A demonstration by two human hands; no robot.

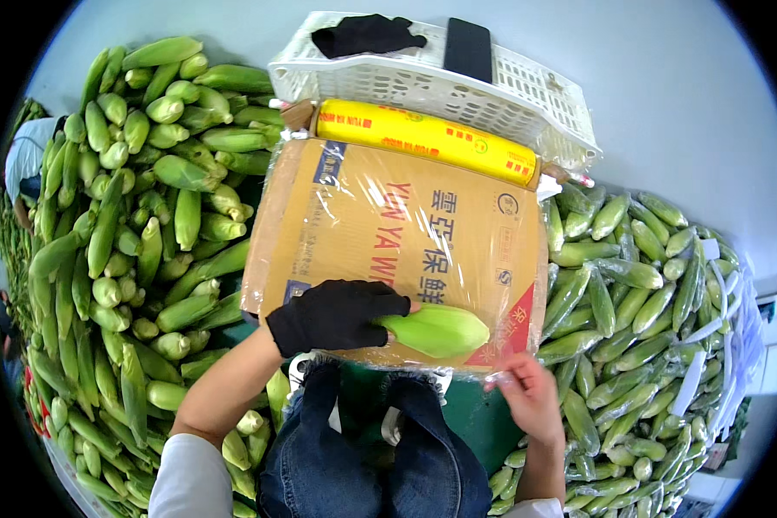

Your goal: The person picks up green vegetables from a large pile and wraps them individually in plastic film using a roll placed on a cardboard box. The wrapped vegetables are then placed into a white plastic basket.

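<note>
My left hand (337, 317), in a black fingerless glove, grips one end of a green ear of corn in its husk (437, 331). The ear lies sideways, its pale end pointing right, over the near part of a cardboard box (356, 239). Clear cling film (466, 259) stretches across the box top from a yellow-printed roll (427, 139) at its far edge. At the box's near right corner, my bare right hand (528, 392) pinches the edge of the film between thumb and fingers. The box bears printed writing.
Unwrapped corn (168, 194) is heaped on the left. Film-wrapped ears (628, 324) pile up on the right. Behind the roll, an upturned white plastic basket (388, 78) carries a black glove (366, 35) and a dark phone (468, 50). Another person (29, 155) is at the far left.
</note>
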